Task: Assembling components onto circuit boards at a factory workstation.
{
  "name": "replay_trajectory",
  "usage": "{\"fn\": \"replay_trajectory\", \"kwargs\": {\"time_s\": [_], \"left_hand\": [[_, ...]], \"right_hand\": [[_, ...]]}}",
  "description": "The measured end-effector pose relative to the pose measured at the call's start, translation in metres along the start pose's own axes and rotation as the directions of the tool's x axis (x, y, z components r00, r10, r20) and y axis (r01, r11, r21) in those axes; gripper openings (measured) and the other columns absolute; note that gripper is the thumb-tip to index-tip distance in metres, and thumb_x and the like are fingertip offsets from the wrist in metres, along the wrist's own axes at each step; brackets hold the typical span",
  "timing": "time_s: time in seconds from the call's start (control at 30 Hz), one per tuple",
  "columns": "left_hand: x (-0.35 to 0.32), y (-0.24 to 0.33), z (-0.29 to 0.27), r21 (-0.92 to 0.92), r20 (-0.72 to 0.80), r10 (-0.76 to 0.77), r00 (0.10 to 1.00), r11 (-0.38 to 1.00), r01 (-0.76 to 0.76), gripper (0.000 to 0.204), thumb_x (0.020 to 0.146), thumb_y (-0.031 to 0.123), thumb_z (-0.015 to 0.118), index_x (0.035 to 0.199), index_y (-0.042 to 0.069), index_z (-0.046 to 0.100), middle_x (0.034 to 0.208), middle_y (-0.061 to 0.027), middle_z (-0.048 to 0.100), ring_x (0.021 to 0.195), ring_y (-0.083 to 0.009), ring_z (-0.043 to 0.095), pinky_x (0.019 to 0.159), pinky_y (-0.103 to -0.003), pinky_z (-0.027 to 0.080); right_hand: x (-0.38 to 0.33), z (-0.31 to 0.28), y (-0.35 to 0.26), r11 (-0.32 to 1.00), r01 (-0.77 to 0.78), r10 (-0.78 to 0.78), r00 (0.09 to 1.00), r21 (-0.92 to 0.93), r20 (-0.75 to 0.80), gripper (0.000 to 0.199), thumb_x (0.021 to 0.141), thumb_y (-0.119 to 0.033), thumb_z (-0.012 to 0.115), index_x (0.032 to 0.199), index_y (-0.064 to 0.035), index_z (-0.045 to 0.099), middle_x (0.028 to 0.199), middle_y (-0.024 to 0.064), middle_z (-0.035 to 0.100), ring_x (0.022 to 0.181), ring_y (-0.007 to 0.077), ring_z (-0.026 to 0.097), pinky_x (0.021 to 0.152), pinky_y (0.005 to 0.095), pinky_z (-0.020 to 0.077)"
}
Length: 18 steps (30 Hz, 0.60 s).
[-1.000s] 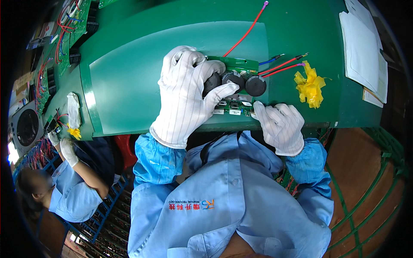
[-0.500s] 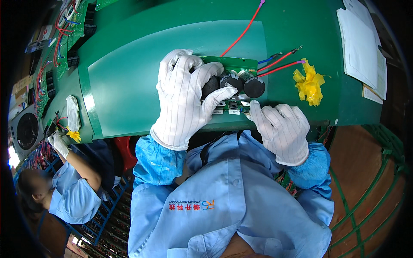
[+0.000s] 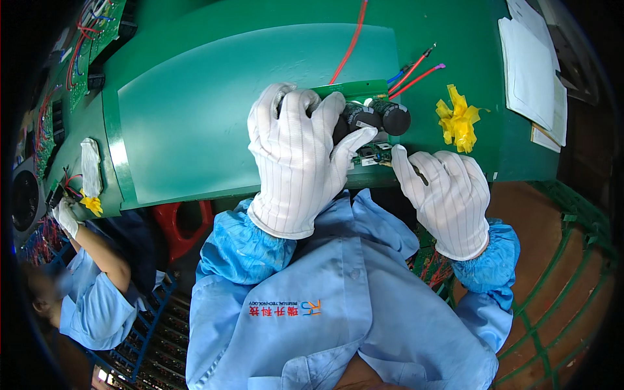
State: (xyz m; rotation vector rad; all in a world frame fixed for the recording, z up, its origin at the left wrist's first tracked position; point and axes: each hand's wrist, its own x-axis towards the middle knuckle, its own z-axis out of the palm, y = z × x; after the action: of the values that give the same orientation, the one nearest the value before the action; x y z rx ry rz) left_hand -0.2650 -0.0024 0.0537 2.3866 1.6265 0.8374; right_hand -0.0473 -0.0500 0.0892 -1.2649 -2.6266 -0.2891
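Observation:
A green circuit board (image 3: pixel 353 88) with black cylindrical capacitors (image 3: pixel 396 118) is held near the bench's front edge. White-gloved, my left hand (image 3: pixel 296 159) wraps its left side, the thumb lying across the front of the capacitors. Below them is a narrower strip of board with small parts (image 3: pixel 374 156). The index finger of my right hand (image 3: pixel 447 192), also gloved, touches the right end of this strip; its other fingers curl in. My right thumb is hidden. Red wires (image 3: pixel 416 81) and a blue one extend from behind the board.
Crumpled yellow tape (image 3: pixel 459 120) sits right of the board, with papers (image 3: pixel 530 78) farther right. A translucent sheet (image 3: pixel 188 123) covers part of the green bench. More wired boards (image 3: pixel 97 39) line the far left. A co-worker (image 3: pixel 97 286) sits at left beside a red stool (image 3: pixel 179 231).
The board has tilted slightly, its right end higher. My left hand has shifted right with it across the bench. My right index finger stays at the strip's right end. The view has moved a little.

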Motion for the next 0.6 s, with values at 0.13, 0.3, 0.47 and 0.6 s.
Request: {"fn": "replay_trajectory", "kwargs": {"time_s": [0.13,0.3,0.47,0.6], "left_hand": [[-0.002,-0.002,0.002,-0.013,-0.008,0.005,1.0,1.0,-0.005,0.039,0.082,0.039,0.082,0.108,0.012,0.072,0.104,-0.0115,0.056,0.109,-0.0356,0.051,0.091,-0.048,0.045],[-0.005,-0.005,0.006,-0.039,-0.077,0.006,0.997,0.999,-0.009,0.039,0.081,0.04,0.082,0.107,0.013,0.072,0.104,-0.0089,0.056,0.109,-0.0353,0.051,0.088,-0.048,0.046],[-0.005,-0.01,0.01,-0.061,-0.111,0.019,0.994,0.998,-0.026,0.039,0.081,0.042,0.081,0.106,0.013,0.072,0.103,-0.0077,0.057,0.11,-0.0353,0.051,0.086,-0.048,0.046],[-0.006,-0.012,0.009,-0.089,-0.107,-0.004,0.994,0.996,-0.005,0.039,0.081,0.042,0.081,0.106,0.013,0.072,0.102,-0.0075,0.057,0.108,-0.0348,0.052,0.086,-0.048,0.046]], "right_hand": [[0.014,-0.01,-0.002,0.996,0.048,-0.036,0.987,-0.075,0.157,0.027,0.075,-0.006,0.074,0.1,-0.0005,0.07,0.084,0.0059,0.058,0.075,0.021,0.057,0.06,0.0335,0.0461],[0.031,-0.009,-0.008,0.986,0.109,-0.091,0.986,-0.13,0.137,0.014,0.076,-0.004,0.073,0.09,-0.0017,0.069,0.075,0.0049,0.053,0.071,0.0199,0.054,0.06,0.0325,0.0444],[0.036,-0.018,-0.01,0.989,0.109,-0.082,0.966,-0.101,0.245,0.028,0.075,-0.009,0.075,0.102,-0.0046,0.068,0.078,0.0035,0.054,0.07,0.0201,0.054,0.061,0.0335,0.0436],[0.018,-0.022,-0.003,0.995,-0.094,0.076,0.948,0.041,0.31,0.049,0.078,-0.026,0.08,0.121,-0.0095,0.063,0.09,0.0047,0.059,0.072,0.0232,0.059,0.063,0.0366,0.0454]]}}
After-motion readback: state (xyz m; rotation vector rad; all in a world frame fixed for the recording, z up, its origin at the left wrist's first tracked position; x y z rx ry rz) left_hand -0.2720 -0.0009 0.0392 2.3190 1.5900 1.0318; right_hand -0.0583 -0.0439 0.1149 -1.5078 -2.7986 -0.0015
